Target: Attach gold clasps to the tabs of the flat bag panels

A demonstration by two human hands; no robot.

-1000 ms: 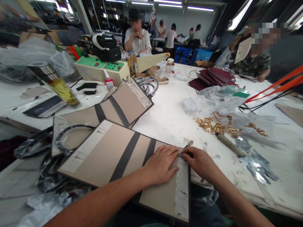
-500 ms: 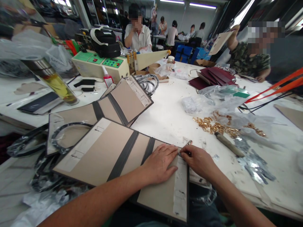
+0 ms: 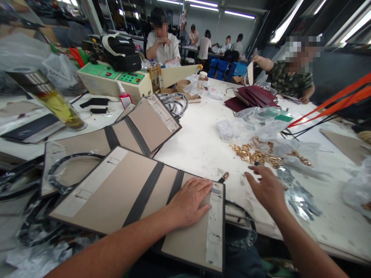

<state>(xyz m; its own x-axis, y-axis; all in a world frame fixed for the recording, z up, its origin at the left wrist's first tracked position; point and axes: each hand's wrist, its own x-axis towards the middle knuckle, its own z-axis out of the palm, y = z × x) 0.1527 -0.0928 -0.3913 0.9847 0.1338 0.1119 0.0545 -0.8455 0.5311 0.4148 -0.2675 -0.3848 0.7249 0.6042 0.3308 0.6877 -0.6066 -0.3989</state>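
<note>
My left hand [image 3: 193,202] lies flat on the right end of a beige bag panel [image 3: 116,193] with dark edging and dark fold strips. Just beyond its fingertips, a small grey metal piece [image 3: 216,190] sits on the white strip [image 3: 214,227] along the panel's edge. A short black tab with a gold fitting [image 3: 223,177] sticks out past that edge. Over the table to the right, my right hand [image 3: 268,191] has thumb and fingers apart, with nothing seen between them. It covers most of a rod-like tool, whose dark end [image 3: 257,163] shows by the fingers.
Gold fittings [image 3: 255,155] and silvery metal pieces [image 3: 303,200] lie scattered on the right. Another panel [image 3: 153,123] and plastic-wrapped handles [image 3: 31,220] are at the left. A drink bottle [image 3: 55,104] and a green-topped machine [image 3: 116,77] stand behind. Co-workers sit across the table.
My right hand has left the panel's edge and moved right, its fingers now spread. My left hand stays on the panel. The view has turned slightly right. A co-worker has lowered a beige piece.
</note>
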